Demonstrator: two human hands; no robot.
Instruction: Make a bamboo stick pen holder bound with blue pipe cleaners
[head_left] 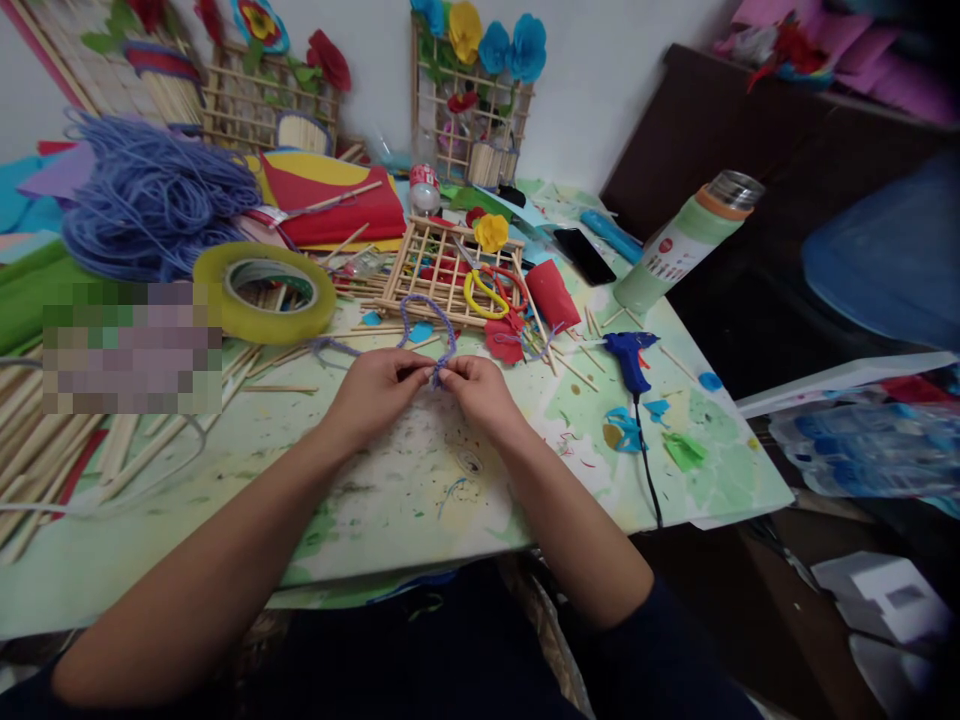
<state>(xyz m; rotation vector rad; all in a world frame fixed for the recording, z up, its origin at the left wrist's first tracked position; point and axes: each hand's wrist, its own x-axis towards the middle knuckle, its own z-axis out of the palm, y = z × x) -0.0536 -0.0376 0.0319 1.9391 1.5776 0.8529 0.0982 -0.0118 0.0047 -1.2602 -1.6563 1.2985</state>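
Both hands meet over the middle of the table, pinching a purple-blue braided cord (452,325). My left hand (381,388) closes thumb and fingertips on it, and my right hand (480,392) grips it right beside. From the fingertips the cord loops up and away, and another stretch trails to the left behind my left hand. Just beyond lies a lattice of thin wooden sticks (427,268) with a yellow paper flower (492,233) on it. Scissors (487,290) with yellow and orange handles rest against the lattice. The cord's end between my fingers is partly hidden.
A blue glue gun (630,360) with a black cable lies at right, near a green bottle (686,245) and a phone (585,256). A yellow tape roll (315,318), a heap of blue cord (150,195) and wooden sticks (52,465) fill the left.
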